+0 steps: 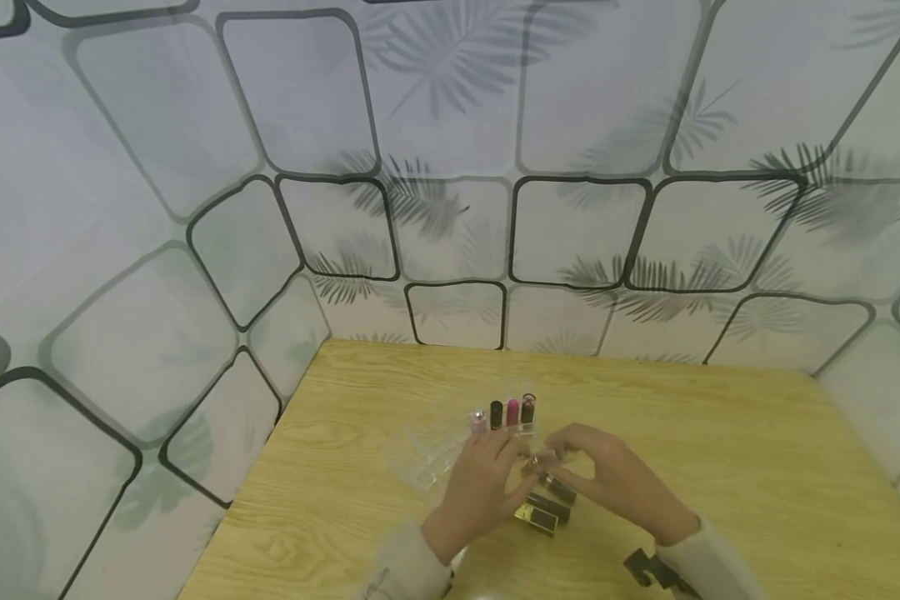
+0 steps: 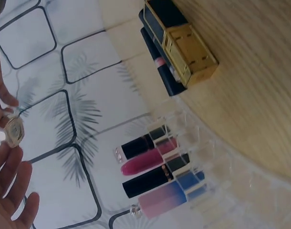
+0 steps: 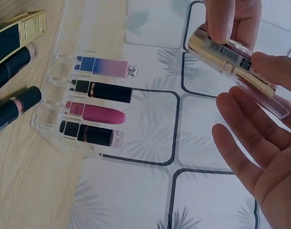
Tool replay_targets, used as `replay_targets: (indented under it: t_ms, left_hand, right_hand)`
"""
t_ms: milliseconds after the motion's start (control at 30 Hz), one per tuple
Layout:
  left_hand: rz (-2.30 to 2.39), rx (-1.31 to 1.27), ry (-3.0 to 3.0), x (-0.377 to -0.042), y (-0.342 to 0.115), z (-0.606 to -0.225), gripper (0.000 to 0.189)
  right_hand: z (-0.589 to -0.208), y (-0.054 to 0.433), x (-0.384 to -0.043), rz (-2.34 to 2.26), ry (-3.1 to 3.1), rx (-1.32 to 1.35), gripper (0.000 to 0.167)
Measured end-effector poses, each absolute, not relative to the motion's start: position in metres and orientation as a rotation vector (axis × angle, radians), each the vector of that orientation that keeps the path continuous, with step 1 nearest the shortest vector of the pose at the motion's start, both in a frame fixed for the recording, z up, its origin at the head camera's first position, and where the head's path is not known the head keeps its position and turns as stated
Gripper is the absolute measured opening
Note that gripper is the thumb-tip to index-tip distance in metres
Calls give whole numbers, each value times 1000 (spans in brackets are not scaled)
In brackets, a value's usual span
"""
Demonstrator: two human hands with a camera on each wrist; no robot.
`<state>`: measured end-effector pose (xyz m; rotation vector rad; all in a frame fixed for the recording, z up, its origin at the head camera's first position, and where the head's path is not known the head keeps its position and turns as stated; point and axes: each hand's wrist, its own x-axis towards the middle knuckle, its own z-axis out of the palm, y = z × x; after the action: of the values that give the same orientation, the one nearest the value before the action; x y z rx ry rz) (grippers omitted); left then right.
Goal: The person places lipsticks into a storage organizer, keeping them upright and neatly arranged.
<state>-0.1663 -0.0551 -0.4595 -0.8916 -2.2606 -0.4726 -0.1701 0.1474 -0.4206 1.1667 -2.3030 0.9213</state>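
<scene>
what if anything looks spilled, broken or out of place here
Nothing looks spilled or broken. Four lipsticks stand upright in the clear rack, while three more tubes lie loose on the table near it: a little untidy, perhaps, but not odd.

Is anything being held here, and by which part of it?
Yes, a tube, in both hands: the left hand pinches it near its gold end, and the right hand holds it towards its clear end.

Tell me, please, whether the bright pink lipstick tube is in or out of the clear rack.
In: the bright pink tube sits in the clear rack between two black tubes, its lower end visible through the clear plastic.
</scene>
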Motion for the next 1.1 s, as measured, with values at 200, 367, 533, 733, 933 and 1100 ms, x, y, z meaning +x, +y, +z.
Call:
replay_targets:
  t_ms: [200,367,533,733,933,1100]
  left_hand:
    - [-626,-790,-2173,-162,-46,-465,25]
    - [-695,-709,-2099,-159,-37,-468,23]
    - [-729,-659,-2061,-158,-32,-469,22]
    - [-788,-562,-2093,-154,-28,-467,25]
    - [-748,-518,-2080,-155,-29,-464,27]
    - [-669,-557,-2111,-156,-35,-462,28]
  right_hand:
    - [-421,144,-170,956,-2350,1096,48]
    - [-419,140,-168,1034,-2383,1035,54]
    - [-418,136,-166,1115,-2406,942,55]
    - [-420,132,-165,1184,-2411,858,40]
    - [-422,128,-166,1223,-2374,877,33]
    - [-422,127,-168,1216,-2336,904,32]
